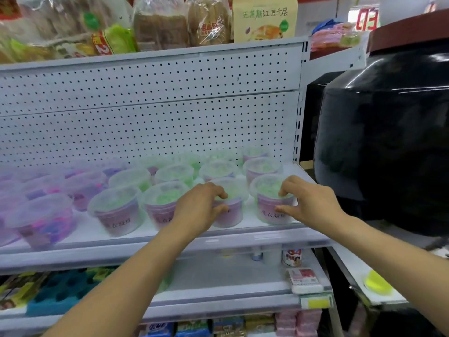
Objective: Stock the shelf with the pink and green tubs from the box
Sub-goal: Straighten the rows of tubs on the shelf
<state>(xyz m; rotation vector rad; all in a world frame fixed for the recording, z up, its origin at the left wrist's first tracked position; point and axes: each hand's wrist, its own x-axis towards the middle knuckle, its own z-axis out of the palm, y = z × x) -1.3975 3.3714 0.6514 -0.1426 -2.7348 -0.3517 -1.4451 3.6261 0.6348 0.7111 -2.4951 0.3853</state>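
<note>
Several clear-lidded tubs stand in rows on the white shelf (pixel 243 235). Pink-filled tubs (pixel 43 220) are at the left and green-filled tubs (pixel 116 210) fill the middle and right. My left hand (pixel 199 207) is curled around a green tub (pixel 233 210) at the shelf's front. My right hand (pixel 308 203) pinches the side and lid of the rightmost front green tub (pixel 269 203). Both of these tubs rest upright on the shelf. The box is out of view.
A pegboard back panel (pixel 150 122) rises behind the tubs. Bagged bread (pixel 160 25) sits on the shelf above. A large black jar (pixel 384 142) stands close on the right. Lower shelves hold sponges (pixel 60 295) and small packets (pixel 305 280).
</note>
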